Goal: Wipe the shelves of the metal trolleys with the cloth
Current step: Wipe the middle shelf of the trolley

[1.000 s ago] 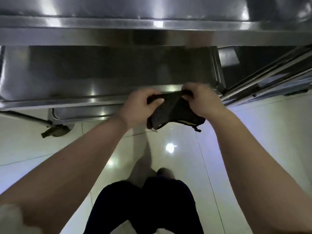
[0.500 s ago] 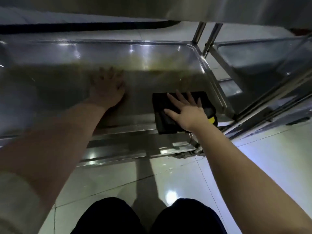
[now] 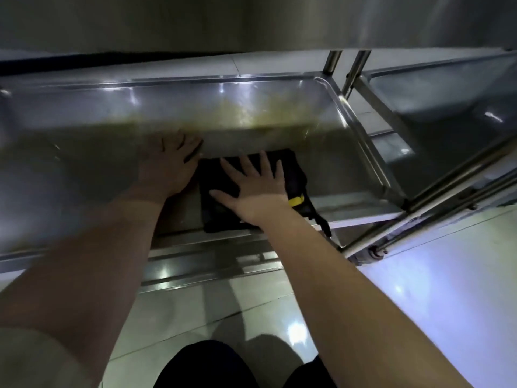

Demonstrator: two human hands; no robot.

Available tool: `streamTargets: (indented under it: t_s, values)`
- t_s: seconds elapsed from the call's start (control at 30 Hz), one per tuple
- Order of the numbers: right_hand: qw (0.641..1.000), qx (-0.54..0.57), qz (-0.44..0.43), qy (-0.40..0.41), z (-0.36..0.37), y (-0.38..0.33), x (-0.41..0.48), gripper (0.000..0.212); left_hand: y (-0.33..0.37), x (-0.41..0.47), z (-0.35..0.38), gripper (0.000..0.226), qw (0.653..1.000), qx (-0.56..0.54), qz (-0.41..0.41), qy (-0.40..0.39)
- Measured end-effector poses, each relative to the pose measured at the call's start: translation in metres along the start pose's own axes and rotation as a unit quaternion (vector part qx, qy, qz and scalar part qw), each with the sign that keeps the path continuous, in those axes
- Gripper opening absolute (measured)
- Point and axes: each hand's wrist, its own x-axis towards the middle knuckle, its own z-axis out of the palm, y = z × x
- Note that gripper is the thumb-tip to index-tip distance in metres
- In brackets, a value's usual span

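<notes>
Middle shelf of stainless-steel trolley [image 3: 321,113]: shallow tray form, raised rim, rounded corners, glossy with bright light reflections along the far wall. A yellowish-brown smear [image 3: 251,116] sits on the far half of the shelf, right of centre; the near half lies in shadow. The folded dark cloth with yellow tag [image 3: 218,197] lies flat on the shelf against the front edge, right of the middle and short of the right rim. Its yellow tag sits at the right side, and a dark cord from it hangs over the front edge. The right hand [image 3: 257,189] lies palm-down on the cloth, fingers [image 3: 268,166] straight and spread, gripping nothing. The left hand [image 3: 170,161] lies palm-down on bare metal just beside the cloth's left far corner, fingers straight and uncurled; actual contact with the cloth cannot be told. Overhead, the underside of the upper steel shelf [image 3: 251,21] fills the top of the view. Two round steel uprights [image 3: 331,63] stand at the far right corner. A second steel trolley shelf [image 3: 447,107] stands alongside on the right, separated by a narrow gap. Beneath is the glossy pale tiled floor [image 3: 419,289], with lamp glare. The person's dark trousers [image 3: 207,365] show at the bottom edge.
</notes>
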Motion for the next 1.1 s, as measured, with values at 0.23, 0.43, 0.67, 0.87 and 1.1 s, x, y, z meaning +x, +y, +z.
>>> streamTargets:
  t_s: [0.23, 0.43, 0.67, 0.87, 1.1]
  values:
    - [0.973, 0.021, 0.228, 0.034, -0.021, 0.18, -0.011, 0.079, 0.019, -0.007, -0.005, 0.052, 0.999, 0.0, -0.039, 0.001]
    - [0.986, 0.023, 0.156, 0.056, -0.009, 0.06, 0.037, 0.075, 0.021, -0.013, -0.009, 0.051, 0.998, 0.011, -0.056, 0.001]
    - [0.998, 0.013, 0.025, 0.05, -0.016, 0.054, 0.057, 0.077, 0.02, -0.016, -0.012, 0.053, 0.997, 0.023, -0.075, 0.01]
    - [0.973, 0.039, 0.212, 0.085, -0.024, 0.179, 0.042, 0.078, 0.025, -0.014, -0.006, 0.052, 0.997, 0.036, -0.067, 0.009]
    - [0.996, 0.011, 0.067, 0.053, -0.005, 0.017, 0.047, 0.075, 0.018, -0.016, -0.004, 0.05, 0.996, 0.048, -0.069, 0.026]
